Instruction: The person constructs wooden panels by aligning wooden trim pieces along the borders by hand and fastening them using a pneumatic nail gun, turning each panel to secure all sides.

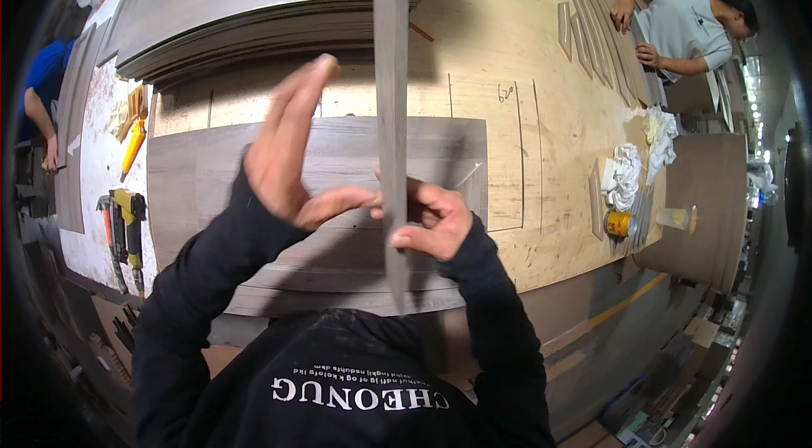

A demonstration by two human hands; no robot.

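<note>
A long grey wood-grain board stands on edge in front of me, seen along its narrow side and running from the top of the view down toward my chest. My right hand grips it from the right, thumb and fingers at its edge. On the other side my left hand is spread, fingers stretched upward and a little blurred, with its thumb reaching to the board. Beneath both hands a flat grey panel lies on the wooden worktable. Where the board's lower end rests cannot be made out.
A stack of grey panels lies beyond the flat panel. At left are a yellow utility knife and power tools. At right are narrow strips, white cloth, a yellow tin and a co-worker. Another person's blue sleeve shows at left.
</note>
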